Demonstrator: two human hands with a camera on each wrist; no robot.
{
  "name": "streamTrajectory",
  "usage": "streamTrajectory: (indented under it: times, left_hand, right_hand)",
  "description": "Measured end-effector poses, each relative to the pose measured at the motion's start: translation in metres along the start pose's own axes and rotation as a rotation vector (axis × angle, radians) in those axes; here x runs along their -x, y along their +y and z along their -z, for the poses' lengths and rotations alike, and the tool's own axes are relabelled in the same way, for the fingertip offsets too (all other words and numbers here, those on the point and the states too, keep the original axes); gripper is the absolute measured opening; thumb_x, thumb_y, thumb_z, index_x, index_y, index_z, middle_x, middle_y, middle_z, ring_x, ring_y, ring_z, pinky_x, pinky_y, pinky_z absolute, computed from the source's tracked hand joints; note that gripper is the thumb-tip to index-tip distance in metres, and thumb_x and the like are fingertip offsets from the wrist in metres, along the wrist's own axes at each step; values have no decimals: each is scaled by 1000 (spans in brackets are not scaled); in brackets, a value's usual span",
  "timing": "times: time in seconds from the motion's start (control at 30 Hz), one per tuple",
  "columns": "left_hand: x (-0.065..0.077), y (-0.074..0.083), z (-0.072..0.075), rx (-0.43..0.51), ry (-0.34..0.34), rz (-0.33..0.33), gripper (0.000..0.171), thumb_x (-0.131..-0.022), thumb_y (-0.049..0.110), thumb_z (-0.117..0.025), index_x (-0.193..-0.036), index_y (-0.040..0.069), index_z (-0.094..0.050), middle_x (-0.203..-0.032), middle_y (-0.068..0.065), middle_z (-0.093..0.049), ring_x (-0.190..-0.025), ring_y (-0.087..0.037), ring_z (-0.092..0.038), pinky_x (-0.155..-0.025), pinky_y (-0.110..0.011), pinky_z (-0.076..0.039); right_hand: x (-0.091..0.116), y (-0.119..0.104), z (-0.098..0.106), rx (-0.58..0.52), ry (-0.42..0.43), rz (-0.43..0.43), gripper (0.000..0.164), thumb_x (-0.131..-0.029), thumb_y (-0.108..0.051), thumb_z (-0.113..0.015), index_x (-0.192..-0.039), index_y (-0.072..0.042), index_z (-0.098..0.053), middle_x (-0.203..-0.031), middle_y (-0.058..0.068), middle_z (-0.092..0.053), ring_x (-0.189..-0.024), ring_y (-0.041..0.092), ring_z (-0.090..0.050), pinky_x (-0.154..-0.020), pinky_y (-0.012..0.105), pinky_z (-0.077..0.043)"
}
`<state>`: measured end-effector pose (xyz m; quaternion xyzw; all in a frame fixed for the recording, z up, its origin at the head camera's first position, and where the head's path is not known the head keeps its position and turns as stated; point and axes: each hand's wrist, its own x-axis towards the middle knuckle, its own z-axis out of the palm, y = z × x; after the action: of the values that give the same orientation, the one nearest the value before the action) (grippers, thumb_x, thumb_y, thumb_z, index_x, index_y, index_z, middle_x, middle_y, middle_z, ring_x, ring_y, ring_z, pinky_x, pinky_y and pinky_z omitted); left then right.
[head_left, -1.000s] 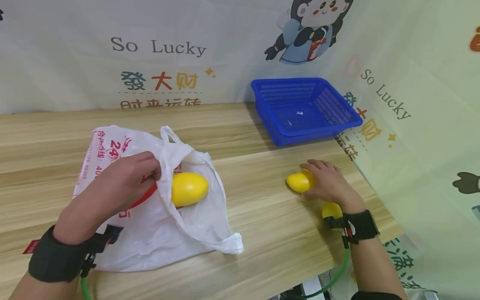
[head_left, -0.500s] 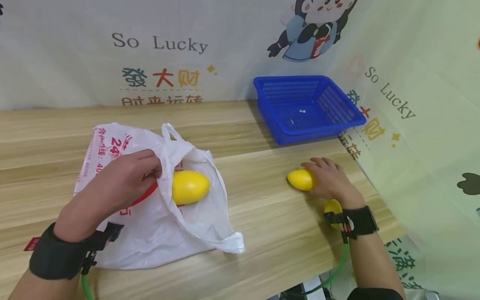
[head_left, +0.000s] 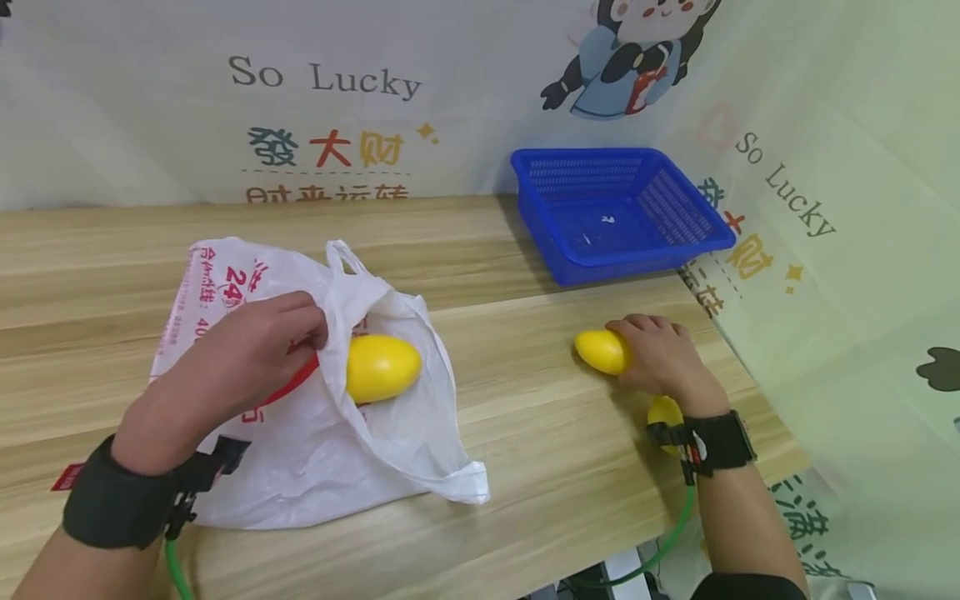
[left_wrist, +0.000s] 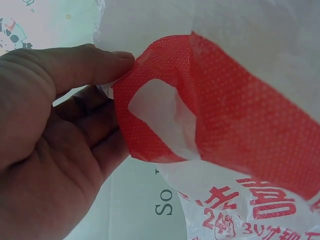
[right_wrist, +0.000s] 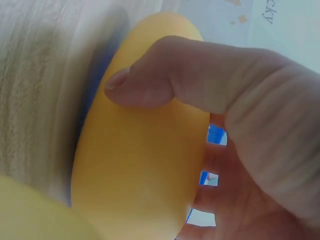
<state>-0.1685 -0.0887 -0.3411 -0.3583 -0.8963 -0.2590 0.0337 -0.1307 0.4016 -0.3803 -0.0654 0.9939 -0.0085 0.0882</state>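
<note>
My left hand [head_left: 266, 342] pinches the mouth edge of a white plastic bag [head_left: 300, 483] with red print, thumb over the red-printed film in the left wrist view. The bag lies flat, its mouth held partly open to the right. Inside the opening sits a smooth yellow mango-shaped fruit [head_left: 384, 368], its left end behind the film. On the right, my right hand [head_left: 663, 358] grips a second yellow mango-shaped fruit [right_wrist: 140, 150], thumb across one side and fingers round the other. A third yellow fruit [head_left: 666, 410] lies under the right wrist, partly covered by the wrist camera.
A blue plastic basket [head_left: 566, 268] stands at the back right of the wooden table [head_left: 517, 467], with small white scraps on its floor. Printed cloth [head_left: 465, 92] hangs behind and along the right side. Green cables [head_left: 678, 529] trail from both wrists.
My right hand has settled further round its yellow fruit, and the thumb has gone out of sight in the head view. The left hand keeps its hold on the bag. The head view has tilted slightly.
</note>
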Motion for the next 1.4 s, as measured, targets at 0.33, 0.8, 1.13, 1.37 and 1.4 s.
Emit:
streamTrajectory:
  times: [0.33,0.8,1.13,1.37,1.4]
  left_hand:
    - [2,1,5,5,-16,28,21,-81,-4,-79,-88,12,-67,-86,1,-61,-78,-18,-56,-76,-38,-58]
    - [2,3,11,12,-23,43,19,-84,-7,-73,-86,11,-66,-83,1,-58,-77,-18,-54,-72,-33,-55]
    - [3,3,11,10,-14,28,18,-83,-5,-75,-89,10,-68,-85,0,-61,-77,-17,-56,-73,-33,-56]
    - [3,3,12,13,-13,32,18,-83,-3,-77,-92,9,-69,-88,-1,-63,-79,-18,-57,-75,-35,-57]
    - [3,3,12,12,-12,30,18,-83,-3,-77,-91,9,-69,-88,-1,-63,-79,-18,-57,-75,-36,-57]
  right_hand:
    - [-3,-26,13,-14,60,63,74,-79,-19,-84,-144,-5,-52,-141,24,-54,-127,51,-48,-102,71,-36]
    - [-22,-87,20,-25,40,211,78,-78,-26,-85,-146,-9,-51,-143,18,-56,-129,45,-51,-103,64,-41]
    - [-30,-133,24,-17,20,342,77,-78,-30,-83,-146,-11,-52,-141,12,-58,-126,40,-54,-100,60,-45]
    - [-33,-163,26,2,-10,460,75,-81,-35,-81,-146,-13,-52,-142,9,-57,-129,35,-54,-105,55,-43]
    - [-34,-168,26,4,-11,479,75,-81,-35,-81,-146,-13,-52,-141,9,-57,-129,34,-54,-105,54,-43]
